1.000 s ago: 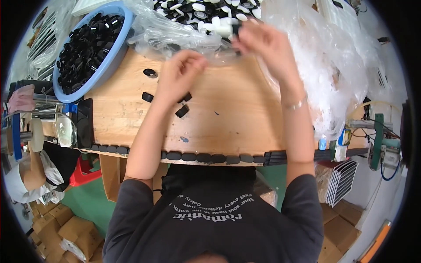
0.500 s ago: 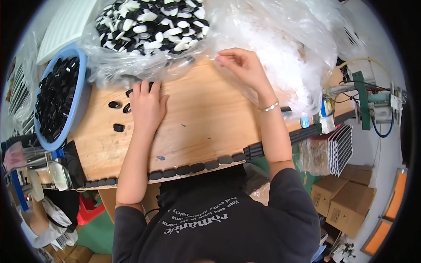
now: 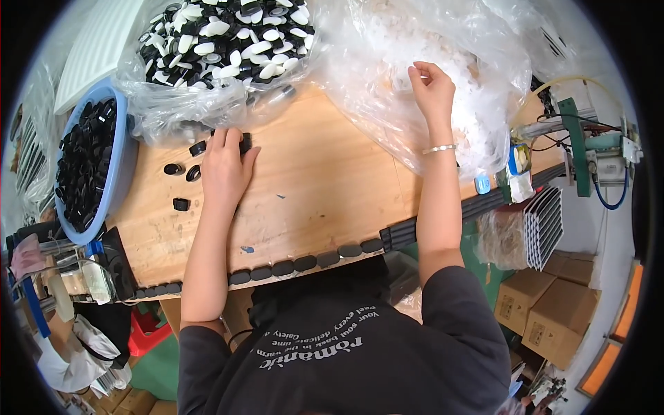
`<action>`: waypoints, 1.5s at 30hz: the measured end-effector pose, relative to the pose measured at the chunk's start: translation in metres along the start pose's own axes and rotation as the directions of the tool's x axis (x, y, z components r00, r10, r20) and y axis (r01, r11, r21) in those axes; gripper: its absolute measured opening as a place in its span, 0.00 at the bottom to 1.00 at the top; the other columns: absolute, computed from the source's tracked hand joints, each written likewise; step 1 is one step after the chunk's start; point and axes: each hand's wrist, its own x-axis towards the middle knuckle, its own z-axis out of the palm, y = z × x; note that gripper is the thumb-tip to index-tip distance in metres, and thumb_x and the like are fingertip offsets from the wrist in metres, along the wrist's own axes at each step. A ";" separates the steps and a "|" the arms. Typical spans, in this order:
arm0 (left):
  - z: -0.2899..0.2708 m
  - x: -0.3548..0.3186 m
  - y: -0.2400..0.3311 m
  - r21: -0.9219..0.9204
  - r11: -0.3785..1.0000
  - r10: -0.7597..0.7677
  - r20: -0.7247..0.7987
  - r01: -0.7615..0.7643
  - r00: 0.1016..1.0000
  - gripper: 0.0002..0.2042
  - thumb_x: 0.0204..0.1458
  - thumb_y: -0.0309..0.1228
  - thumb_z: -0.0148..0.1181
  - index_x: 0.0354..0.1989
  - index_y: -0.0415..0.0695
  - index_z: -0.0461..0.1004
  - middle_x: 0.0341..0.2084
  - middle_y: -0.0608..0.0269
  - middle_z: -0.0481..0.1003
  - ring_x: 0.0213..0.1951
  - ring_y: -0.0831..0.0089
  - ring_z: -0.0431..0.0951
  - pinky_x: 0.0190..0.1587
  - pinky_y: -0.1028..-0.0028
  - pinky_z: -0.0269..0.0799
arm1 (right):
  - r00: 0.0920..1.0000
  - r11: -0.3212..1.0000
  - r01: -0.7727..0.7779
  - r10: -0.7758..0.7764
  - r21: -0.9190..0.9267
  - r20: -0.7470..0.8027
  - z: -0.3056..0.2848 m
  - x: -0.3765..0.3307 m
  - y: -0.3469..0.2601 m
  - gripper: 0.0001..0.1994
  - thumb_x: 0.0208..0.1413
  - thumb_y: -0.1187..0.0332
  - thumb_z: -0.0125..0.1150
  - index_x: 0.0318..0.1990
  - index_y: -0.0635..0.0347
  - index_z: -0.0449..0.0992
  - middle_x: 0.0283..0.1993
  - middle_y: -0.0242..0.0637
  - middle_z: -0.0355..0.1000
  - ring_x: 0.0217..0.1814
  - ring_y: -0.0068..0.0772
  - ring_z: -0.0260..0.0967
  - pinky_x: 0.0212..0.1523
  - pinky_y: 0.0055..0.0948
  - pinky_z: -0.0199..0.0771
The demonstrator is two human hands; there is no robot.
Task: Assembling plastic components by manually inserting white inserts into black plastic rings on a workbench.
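My left hand (image 3: 225, 169) rests on the wooden table, fingers bent over a small group of black caps. One black cap (image 3: 245, 143) shows between its index finger and thumb, and the hand seems closed on it. Beside this hand lie a few loose caps, among them a round black cap (image 3: 173, 169) and a squarish black cap (image 3: 181, 204). Over the open plastic bag (image 3: 366, 114) of small white pieces (image 3: 408, 41), my right hand (image 3: 434, 93) is raised with curled fingers. Thumb and index finger are close together; anything between them is too small to make out.
A blue basin (image 3: 124, 145) full of black caps stands at the left. Behind my left hand sits a clear bag holding black and white caps (image 3: 228, 48). Dark oval pads (image 3: 304, 263) line the near edge. Small presses, including a green-framed one (image 3: 570, 138), flank the table.
My right hand has moved right and farther away, from the bag's edge to above the white pieces. The fingers of my left hand have drawn closer together around the caps.
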 end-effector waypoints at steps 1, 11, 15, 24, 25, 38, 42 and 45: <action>0.000 0.000 0.000 0.013 0.999 -0.029 0.018 0.029 0.999 0.13 0.42 0.26 0.65 0.34 0.40 0.67 0.32 0.53 0.69 0.35 0.52 0.72 0.35 0.61 0.70 | 1.000 0.999 0.024 -0.025 -0.047 -0.010 0.004 -0.002 -0.001 0.11 0.51 0.68 0.63 0.39 0.65 0.77 0.33 0.37 0.78 0.29 0.24 0.74 0.32 0.23 0.73; -0.004 0.000 -0.007 -0.078 0.997 -0.034 -0.049 0.030 0.998 0.09 0.45 0.24 0.60 0.35 0.38 0.70 0.28 0.52 0.72 0.24 0.56 0.73 0.27 0.65 0.68 | 0.966 0.871 0.251 -0.198 -0.422 0.166 0.028 -0.008 0.022 0.11 0.44 0.67 0.64 0.34 0.65 0.78 0.35 0.46 0.74 0.31 0.41 0.73 0.37 0.34 0.73; -0.014 0.002 0.000 -0.180 0.980 -0.089 -0.039 0.081 0.995 0.10 0.46 0.23 0.59 0.38 0.37 0.72 0.27 0.50 0.73 0.23 0.58 0.73 0.27 0.68 0.68 | 0.976 0.900 0.171 -0.099 -0.400 0.194 0.023 -0.011 0.015 0.06 0.44 0.69 0.61 0.28 0.62 0.78 0.34 0.49 0.72 0.38 0.49 0.71 0.41 0.40 0.72; -0.016 0.000 0.003 -0.528 0.840 -0.163 -0.025 0.126 0.986 0.11 0.51 0.21 0.55 0.43 0.37 0.73 0.28 0.58 0.74 0.28 0.74 0.72 0.33 0.78 0.67 | 0.987 0.956 0.157 -0.144 -0.247 0.070 -0.009 -0.003 -0.005 0.11 0.46 0.63 0.66 0.30 0.62 0.79 0.27 0.45 0.74 0.24 0.33 0.71 0.28 0.29 0.70; -0.015 0.000 0.004 -0.578 0.812 -0.133 -0.049 0.080 0.990 0.11 0.52 0.21 0.54 0.44 0.37 0.73 0.29 0.59 0.74 0.29 0.76 0.72 0.34 0.79 0.67 | 0.993 0.975 0.112 -0.116 -0.192 -0.010 -0.016 0.000 -0.007 0.10 0.46 0.63 0.65 0.29 0.61 0.79 0.24 0.44 0.74 0.22 0.34 0.71 0.28 0.30 0.71; -0.018 -0.002 0.023 -0.577 0.815 0.046 -0.023 -0.051 0.999 0.13 0.51 0.18 0.53 0.45 0.37 0.73 0.36 0.53 0.75 0.34 0.66 0.74 0.39 0.75 0.70 | 0.998 0.989 0.066 -0.066 -0.133 0.003 -0.038 0.001 -0.008 0.09 0.49 0.65 0.64 0.32 0.62 0.80 0.29 0.37 0.78 0.26 0.27 0.73 0.29 0.25 0.71; -0.020 -0.001 0.023 -0.573 0.816 0.048 -0.057 -0.072 0.997 0.13 0.50 0.17 0.54 0.46 0.37 0.73 0.35 0.54 0.75 0.32 0.67 0.74 0.37 0.76 0.69 | 0.990 0.986 0.099 -0.085 -0.134 0.108 -0.024 -0.002 -0.012 0.07 0.48 0.67 0.63 0.31 0.61 0.79 0.29 0.38 0.78 0.26 0.32 0.74 0.30 0.29 0.73; -0.020 -0.002 0.022 -0.563 0.826 0.018 -0.045 -0.040 0.999 0.14 0.49 0.17 0.55 0.46 0.37 0.73 0.33 0.55 0.75 0.30 0.69 0.73 0.36 0.76 0.69 | 0.982 0.981 0.140 -0.120 -0.136 0.144 -0.016 -0.005 -0.014 0.06 0.49 0.69 0.62 0.33 0.62 0.79 0.29 0.39 0.77 0.26 0.30 0.74 0.31 0.27 0.72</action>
